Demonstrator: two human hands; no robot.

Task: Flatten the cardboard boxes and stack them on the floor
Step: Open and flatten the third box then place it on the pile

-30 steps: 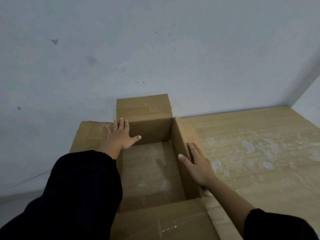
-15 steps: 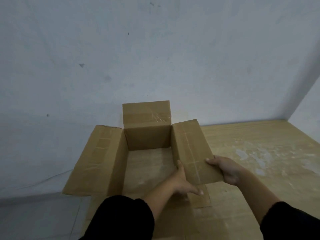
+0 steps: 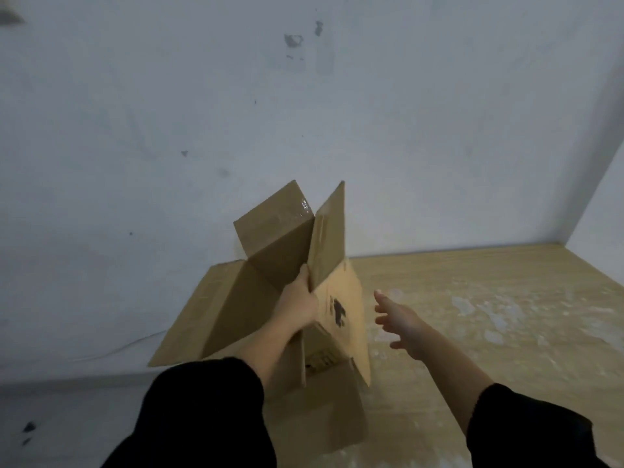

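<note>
Grips the cardboard box [image 3: 243,305] by a wall edge with the left hand [image 3: 299,307], fingers curled over the rim. Stands tilted on the wooden tabletop [image 3: 489,298] near the wall, flaps splayed, long side running away from the body. Reaches with the right hand [image 3: 401,320], fingers spread and holding nothing, just right of the printed side (near, not touching). Probably needs that side pushed leftward to collapse it.
</note>
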